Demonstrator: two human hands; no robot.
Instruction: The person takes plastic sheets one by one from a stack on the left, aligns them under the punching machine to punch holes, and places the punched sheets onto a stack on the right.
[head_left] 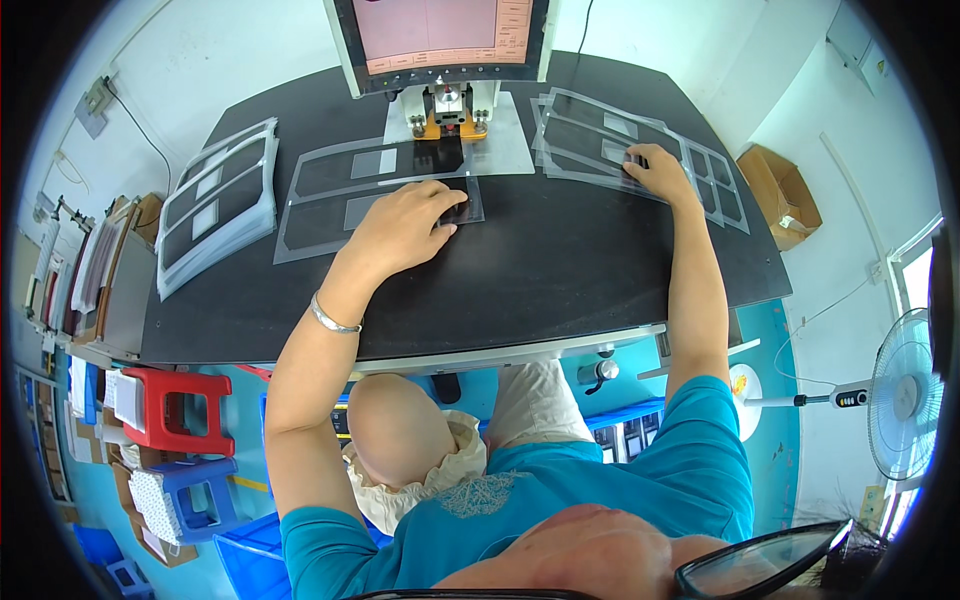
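Three groups of clear-edged dark sheets lie on the black counter [560, 280] in the head view: a left stack [222, 205], a fanned right pile [590, 132] and a middle sheet [335, 190] reaching the orange-footed machine [450, 112]. The work looks partway along: one sheet sits at the machine, with others on both sides; which side is finished cannot be told. The middle sheet's long axis runs left to right, its right end pointing slightly away from the person. Of the hands, the left hand [410, 222] is half open, thumb apart, fingertips resting near that end; the right hand [660, 175] curls onto the right pile, its grip unclear.
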